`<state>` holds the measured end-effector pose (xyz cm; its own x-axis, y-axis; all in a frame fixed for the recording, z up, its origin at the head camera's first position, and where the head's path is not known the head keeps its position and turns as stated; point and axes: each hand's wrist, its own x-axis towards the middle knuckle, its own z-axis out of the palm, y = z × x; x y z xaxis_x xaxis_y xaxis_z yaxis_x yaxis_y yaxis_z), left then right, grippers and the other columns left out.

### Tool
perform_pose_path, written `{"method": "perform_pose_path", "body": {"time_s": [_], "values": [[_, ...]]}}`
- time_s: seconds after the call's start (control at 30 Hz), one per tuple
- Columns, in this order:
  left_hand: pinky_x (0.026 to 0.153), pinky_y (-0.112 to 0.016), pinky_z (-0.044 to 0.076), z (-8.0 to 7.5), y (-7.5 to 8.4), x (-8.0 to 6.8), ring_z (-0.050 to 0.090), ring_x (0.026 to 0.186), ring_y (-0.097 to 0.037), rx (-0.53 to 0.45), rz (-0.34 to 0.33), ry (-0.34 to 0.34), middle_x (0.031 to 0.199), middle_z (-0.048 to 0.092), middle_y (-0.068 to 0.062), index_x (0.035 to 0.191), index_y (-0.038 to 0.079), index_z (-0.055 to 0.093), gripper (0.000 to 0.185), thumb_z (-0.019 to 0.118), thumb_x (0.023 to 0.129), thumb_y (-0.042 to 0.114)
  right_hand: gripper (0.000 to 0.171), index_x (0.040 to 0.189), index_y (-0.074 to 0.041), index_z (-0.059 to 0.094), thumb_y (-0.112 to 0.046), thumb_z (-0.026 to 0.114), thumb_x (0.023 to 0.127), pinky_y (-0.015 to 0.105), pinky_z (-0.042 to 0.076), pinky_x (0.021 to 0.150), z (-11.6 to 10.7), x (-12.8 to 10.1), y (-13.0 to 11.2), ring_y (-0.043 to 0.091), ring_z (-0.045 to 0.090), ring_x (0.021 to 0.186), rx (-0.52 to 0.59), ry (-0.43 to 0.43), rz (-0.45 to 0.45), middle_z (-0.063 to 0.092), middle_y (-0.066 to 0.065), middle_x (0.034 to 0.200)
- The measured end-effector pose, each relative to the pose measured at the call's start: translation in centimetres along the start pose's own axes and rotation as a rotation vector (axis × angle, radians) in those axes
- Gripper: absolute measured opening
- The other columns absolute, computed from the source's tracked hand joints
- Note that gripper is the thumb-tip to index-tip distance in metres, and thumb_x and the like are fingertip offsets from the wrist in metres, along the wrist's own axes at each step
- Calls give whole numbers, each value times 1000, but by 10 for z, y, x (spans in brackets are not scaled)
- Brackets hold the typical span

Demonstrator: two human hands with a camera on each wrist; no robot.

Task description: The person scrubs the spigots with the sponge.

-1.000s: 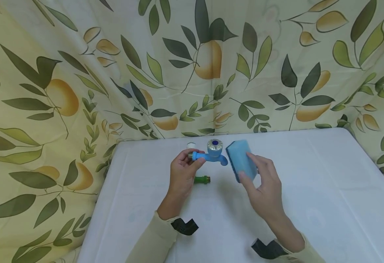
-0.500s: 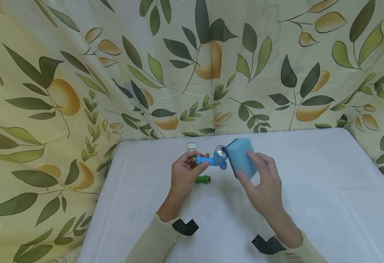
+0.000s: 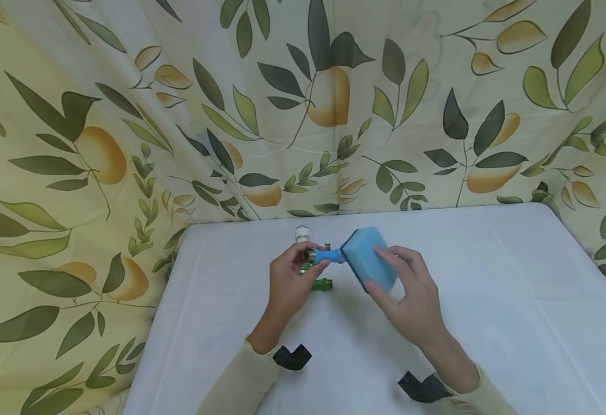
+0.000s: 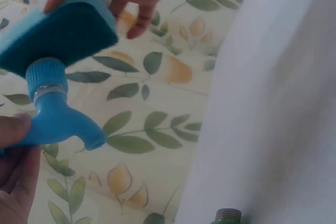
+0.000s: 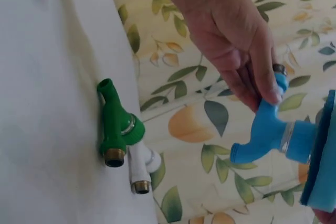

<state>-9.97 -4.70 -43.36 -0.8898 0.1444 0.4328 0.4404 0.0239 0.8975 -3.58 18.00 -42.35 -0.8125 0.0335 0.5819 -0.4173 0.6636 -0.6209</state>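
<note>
My left hand (image 3: 294,282) pinches a blue plastic tap (image 4: 58,119) by its threaded inlet end, thumb on one side and fingers on the other. In my right hand (image 3: 412,294) is a light blue sponge (image 3: 367,253) with a dark scouring side, held between thumb and fingertips. That dark side (image 4: 68,35) lies against the top of the tap's round knob (image 4: 46,74), as the left wrist view shows. The head view has most of the knob and spout hidden behind the sponge. Both things are held up above the table.
A green tap (image 5: 115,119) lies on the white-covered table (image 3: 489,323), just beyond and below the left hand. Behind it lies a white tap (image 5: 139,169). A leaf-and-fruit patterned curtain (image 3: 412,115) hangs along the table's far edge.
The left hand has turned the tap so its knob faces the sponge. The right hand has moved the sponge left onto the knob, which it now covers in the head view.
</note>
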Motion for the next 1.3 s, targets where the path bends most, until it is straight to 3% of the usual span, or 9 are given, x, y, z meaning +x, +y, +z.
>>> {"method": "perform_pose_path", "body": {"time_s": [0.1, 0.33, 0.57, 0.8, 0.87, 1.03, 1.1, 1.23, 1.3], "values": [[95, -34, 59, 0, 1, 0, 73, 105, -23, 19, 21, -7, 111, 75, -16, 112, -1, 67, 28, 79, 87, 3, 62, 138, -13, 63, -23, 82, 79, 70, 56, 76, 2, -1, 1, 42, 58, 114, -2, 25, -100, 56, 23, 128], [92, -29, 59, -3, 3, 0, 71, 103, -24, 5, 52, -22, 110, 73, -21, 111, -2, 67, 28, 79, 86, -1, 63, 139, -14, 61, -15, 81, 79, 74, 53, 82, 0, 2, 4, 44, 58, 115, -38, 55, 66, 55, 23, 128], [93, -29, 59, -2, 3, 0, 71, 100, -23, 32, 72, -43, 110, 73, -22, 111, -3, 66, 29, 79, 86, 0, 58, 137, -14, 63, -35, 76, 85, 68, 58, 75, 0, 1, 2, 42, 57, 110, -85, 28, -105, 57, 24, 128], [91, -29, 60, -2, 4, -1, 70, 100, -22, 46, 78, -55, 110, 74, -17, 111, -1, 67, 28, 79, 86, -1, 61, 139, -13, 62, -17, 81, 81, 73, 54, 81, -1, 4, 6, 43, 58, 114, -63, 49, 64, 55, 22, 126], [92, -29, 60, -2, 5, -1, 71, 99, -22, 67, 86, -56, 109, 74, -18, 111, -1, 67, 28, 79, 86, -1, 60, 139, -13, 62, -22, 80, 82, 72, 55, 79, -1, 2, 5, 43, 58, 113, -64, 29, 25, 55, 22, 127], [94, -33, 59, -2, 7, -1, 73, 99, -25, 101, 125, -55, 108, 74, -19, 111, -3, 66, 30, 80, 85, -1, 59, 137, -12, 63, -54, 63, 95, 68, 58, 73, 2, 0, 6, 42, 57, 109, -73, 43, -136, 57, 24, 127], [93, -34, 60, -2, 7, -1, 73, 99, -24, 93, 128, -55, 108, 74, -18, 111, -3, 66, 29, 80, 85, -1, 58, 137, -12, 63, -51, 65, 94, 69, 57, 75, 2, 1, 8, 42, 58, 110, -70, 65, -119, 58, 23, 126], [91, -37, 61, -2, 6, -1, 72, 99, -22, 79, 120, -54, 108, 74, -15, 110, -2, 67, 28, 80, 85, -1, 60, 140, -14, 61, -23, 78, 83, 72, 55, 81, 2, 2, 9, 41, 59, 113, -58, 69, -3, 57, 21, 126], [90, -39, 61, -2, 5, -1, 72, 98, -21, 82, 116, -55, 107, 74, -15, 110, -3, 67, 28, 80, 86, 0, 62, 140, -14, 61, -19, 79, 81, 72, 55, 80, 2, 0, 8, 41, 59, 114, -53, 57, 7, 56, 21, 127]]}}
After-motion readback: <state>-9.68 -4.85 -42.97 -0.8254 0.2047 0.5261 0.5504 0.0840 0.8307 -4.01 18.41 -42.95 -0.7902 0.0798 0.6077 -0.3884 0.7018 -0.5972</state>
